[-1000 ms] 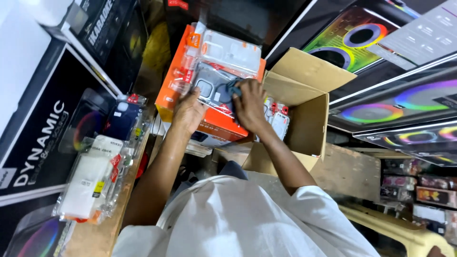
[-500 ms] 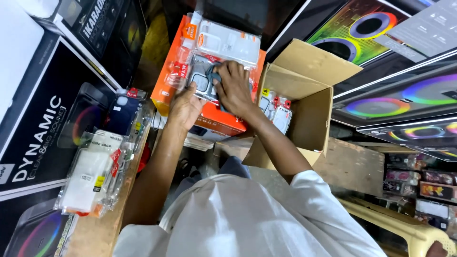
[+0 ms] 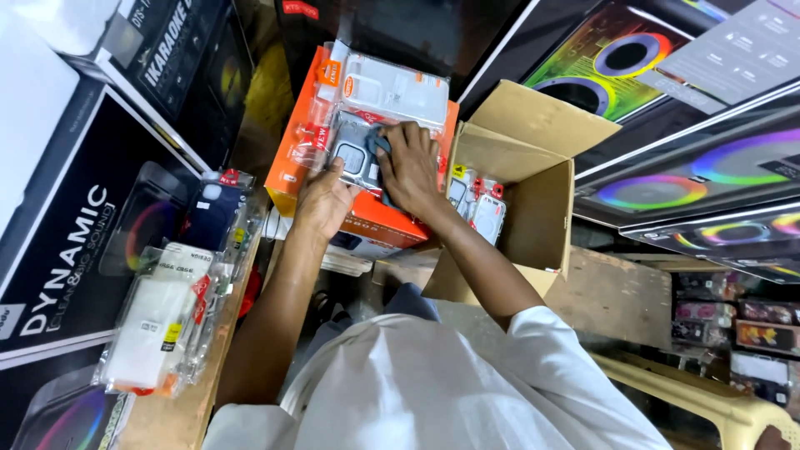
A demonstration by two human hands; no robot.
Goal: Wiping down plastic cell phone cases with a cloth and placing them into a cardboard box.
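Note:
A clear packet with a grey phone case (image 3: 348,155) lies on top of an orange box (image 3: 289,163). My left hand (image 3: 321,200) grips the packet's near edge and holds it flat. My right hand (image 3: 410,167) presses a dark blue cloth (image 3: 379,148) onto the packet, fingers closed over the cloth. Another clear packet with a white case (image 3: 398,87) lies just beyond, also on the orange box.
An open cardboard carton (image 3: 542,179) with more packed cases (image 3: 482,204) stands to the right. On the wooden shelf (image 3: 179,408) at left lie packets of white (image 3: 158,321) and dark blue cases (image 3: 212,212). Large black speaker boxes (image 3: 58,225) surround the spot.
My right hand with the cloth has slid left across the grey case packet, then shifted slightly back. My left hand has kept its hold on the packet's edge.

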